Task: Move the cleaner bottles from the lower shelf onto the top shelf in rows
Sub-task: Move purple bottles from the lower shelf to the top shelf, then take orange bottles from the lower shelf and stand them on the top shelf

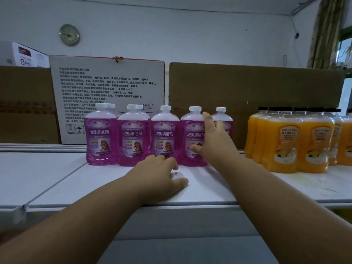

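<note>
Several purple floor cleaner bottles (pixel 133 138) with white caps stand in rows on the white top shelf (pixel 57 180). My right hand (pixel 215 140) is wrapped round the rightmost front purple bottle (pixel 191 138), thumb across its label and fingers on its right side. Another purple bottle (pixel 222 119) stands just behind that hand. My left hand (pixel 162 174) rests on the shelf in front of the row with fingers loosely bent, holding nothing. The lower shelf is out of view.
Several orange bottles (pixel 289 141) with black caps stand at the right of the same shelf. Brown cardboard boxes (pixel 247 88) and a white printed box (pixel 106 82) form a wall behind the bottles. A round gauge hangs on the wall.
</note>
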Motion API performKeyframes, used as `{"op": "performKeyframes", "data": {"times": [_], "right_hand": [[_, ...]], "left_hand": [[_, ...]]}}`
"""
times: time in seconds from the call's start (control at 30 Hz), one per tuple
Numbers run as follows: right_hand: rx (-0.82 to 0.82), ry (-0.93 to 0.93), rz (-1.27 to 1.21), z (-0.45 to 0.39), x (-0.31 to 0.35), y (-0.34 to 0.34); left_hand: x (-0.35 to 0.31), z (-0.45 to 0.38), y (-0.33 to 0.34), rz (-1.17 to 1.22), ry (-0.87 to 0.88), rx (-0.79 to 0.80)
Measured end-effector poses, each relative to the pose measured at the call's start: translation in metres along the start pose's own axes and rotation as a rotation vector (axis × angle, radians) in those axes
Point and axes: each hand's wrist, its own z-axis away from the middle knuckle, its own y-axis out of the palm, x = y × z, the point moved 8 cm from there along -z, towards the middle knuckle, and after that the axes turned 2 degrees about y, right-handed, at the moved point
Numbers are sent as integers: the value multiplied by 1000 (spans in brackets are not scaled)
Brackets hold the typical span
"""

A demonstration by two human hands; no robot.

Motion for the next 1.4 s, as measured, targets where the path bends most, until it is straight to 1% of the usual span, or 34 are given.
{"op": "performKeyframes", "data": {"times": [0.1,0.2,0.3,0.37,0.43,0.47,0.53,0.6,0.7,0.8,0.87,0.93,1.03,1.13,1.27,1.33,1.4], "right_hand": [[0,-10,-4,8,3,-3],[-100,-107,37,22,22,-23],[-196,-191,45,44,51,-48],[-191,-247,-42,66,75,-59],[-190,-336,-134,96,103,-69],[-189,-380,-168,112,118,-72],[-159,-440,-215,144,149,-72],[-108,-470,-266,174,181,-63],[-15,-493,-401,218,229,-34],[131,-495,-504,268,281,16],[208,-468,-536,299,315,55],[265,-435,-540,321,345,93],[343,-379,-475,341,375,142],[357,-314,-440,346,384,172],[386,-242,-321,338,376,201],[400,-221,-282,332,369,213],[395,-201,-281,324,361,223]], "left_hand": [[2,0,1,8,-16,-4],[-1,3,-6,32,-26,-46],[-7,23,-26,64,-24,-201],[-11,53,-41,65,1,-358],[-13,96,-51,56,64,-531],[-11,119,-53,54,96,-591],[3,159,-49,67,122,-642],[27,195,-43,89,102,-664],[76,248,-24,107,30,-640],[144,304,18,106,-123,-477],[190,344,44,108,-205,-353],[231,381,59,118,-266,-294],[283,421,74,111,-332,-209],[320,435,93,155,-388,-117],[345,413,121,279,-472,-88],[357,396,137,359,-578,-110],[375,380,151,438,-727,-171]]}}
